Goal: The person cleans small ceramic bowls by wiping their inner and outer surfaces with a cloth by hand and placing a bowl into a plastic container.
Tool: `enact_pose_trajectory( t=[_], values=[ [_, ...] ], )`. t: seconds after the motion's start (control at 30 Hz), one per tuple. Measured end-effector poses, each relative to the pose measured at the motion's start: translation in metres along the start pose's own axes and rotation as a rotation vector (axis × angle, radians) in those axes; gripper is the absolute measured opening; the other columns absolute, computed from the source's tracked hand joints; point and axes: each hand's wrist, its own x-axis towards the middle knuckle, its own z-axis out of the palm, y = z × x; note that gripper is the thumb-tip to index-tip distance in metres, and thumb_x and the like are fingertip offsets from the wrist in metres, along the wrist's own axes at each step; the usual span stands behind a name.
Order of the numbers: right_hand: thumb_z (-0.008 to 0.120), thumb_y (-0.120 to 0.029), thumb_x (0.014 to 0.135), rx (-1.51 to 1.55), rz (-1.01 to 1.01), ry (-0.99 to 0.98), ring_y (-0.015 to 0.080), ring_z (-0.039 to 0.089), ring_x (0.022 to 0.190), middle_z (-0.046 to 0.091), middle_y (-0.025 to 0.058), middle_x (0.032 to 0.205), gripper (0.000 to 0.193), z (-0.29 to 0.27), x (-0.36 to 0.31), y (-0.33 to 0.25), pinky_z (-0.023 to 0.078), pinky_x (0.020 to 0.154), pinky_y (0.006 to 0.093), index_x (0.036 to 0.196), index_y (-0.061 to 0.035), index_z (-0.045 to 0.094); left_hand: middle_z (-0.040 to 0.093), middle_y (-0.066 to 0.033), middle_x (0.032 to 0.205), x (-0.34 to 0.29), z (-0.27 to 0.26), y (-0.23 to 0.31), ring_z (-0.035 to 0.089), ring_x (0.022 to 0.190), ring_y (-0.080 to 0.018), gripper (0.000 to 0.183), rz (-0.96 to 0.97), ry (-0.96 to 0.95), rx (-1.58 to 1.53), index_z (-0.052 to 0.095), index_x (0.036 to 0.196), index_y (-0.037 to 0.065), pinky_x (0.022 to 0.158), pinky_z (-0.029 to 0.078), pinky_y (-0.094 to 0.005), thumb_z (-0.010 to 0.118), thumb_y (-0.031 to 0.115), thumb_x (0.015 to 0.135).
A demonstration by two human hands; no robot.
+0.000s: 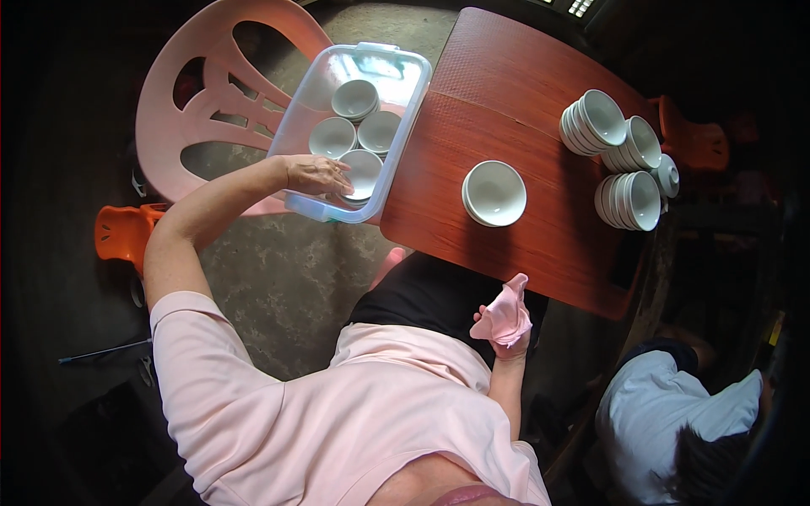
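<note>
My left hand (317,174) reaches into a clear plastic bin (400,145) and grips the rim of the nearest white bowl (364,171); part of that bowl is hidden under the fingers. More white bowls (355,99) stand in stacks inside the bin. In front of my lap, at the table's near edge, my right hand (509,344) is closed on a crumpled pink cloth (508,314). A short stack of white bowls (495,193) sits on the red-brown table (485,118), apart from both hands.
Several tilted stacks of white bowls (629,201) and a small white lidded dish (666,174) stand at the table's right side. The bin rests against a pink plastic chair (164,110). An orange stool (126,234) is at left. Another person (666,401) is low at right.
</note>
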Motion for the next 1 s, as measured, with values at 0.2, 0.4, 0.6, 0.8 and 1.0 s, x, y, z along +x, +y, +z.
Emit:
enact_pose_trajectory(
  t=[0.2, 0.4, 0.6, 0.8, 1.0],
  values=[
    [0.049, -0.031, 0.093, 0.001, -0.019, 0.115, 0.0409, 0.065, 0.089, 0.065, 0.0177, 0.098, 0.034, -0.004, -0.002, -0.002, 0.053, 0.079, 0.056, 0.118, -0.0093, 0.053, 0.059, -0.0095, 0.123, -0.003, 0.009, -0.008, 0.053, 0.118, -0.0217, 0.033, 0.042, 0.0, -0.072, 0.058, 0.12, 0.007, 0.11, 0.03, -0.0417, 0.05, 0.014, 0.088],
    [0.048, -0.031, 0.093, 0.054, 0.003, 0.088, 0.0427, 0.064, 0.089, 0.065, 0.0176, 0.099, 0.033, -0.008, 0.001, -0.004, 0.052, 0.08, 0.0569, 0.118, -0.0098, 0.053, 0.058, -0.0108, 0.124, -0.002, 0.009, -0.007, 0.051, 0.121, -0.0215, 0.033, 0.088, -0.02, -0.066, 0.058, 0.12, 0.008, 0.11, 0.029, -0.0431, 0.051, 0.022, 0.092],
    [0.046, -0.032, 0.094, 0.026, 0.012, 0.12, 0.0428, 0.064, 0.088, 0.065, 0.0179, 0.099, 0.033, -0.007, 0.0, -0.004, 0.053, 0.079, 0.0563, 0.118, -0.0102, 0.053, 0.054, -0.0104, 0.129, -0.002, 0.01, -0.007, 0.047, 0.125, -0.0234, 0.035, 0.052, -0.152, -0.148, 0.052, 0.127, 0.007, 0.112, 0.024, -0.0422, 0.043, 0.02, 0.095],
    [0.047, -0.034, 0.094, 0.034, -0.003, 0.094, 0.0413, 0.065, 0.088, 0.065, 0.0186, 0.097, 0.036, -0.004, 0.0, -0.004, 0.054, 0.078, 0.0546, 0.118, -0.0077, 0.054, 0.053, -0.0097, 0.13, -0.001, 0.013, -0.011, 0.048, 0.124, -0.0237, 0.036, 0.078, -0.125, -0.166, 0.052, 0.129, 0.011, 0.11, 0.028, -0.0446, 0.044, 0.016, 0.094],
    [0.045, -0.034, 0.095, 0.037, 0.034, 0.047, 0.0366, 0.066, 0.088, 0.067, 0.0139, 0.096, 0.036, 0.005, -0.001, -0.006, 0.051, 0.084, 0.0522, 0.116, -0.0068, 0.056, 0.053, -0.0089, 0.13, 0.002, 0.006, -0.007, 0.047, 0.124, -0.0226, 0.036, 0.081, -0.131, -0.123, 0.052, 0.129, 0.011, 0.111, 0.028, -0.0444, 0.046, 0.017, 0.093]
  ],
)
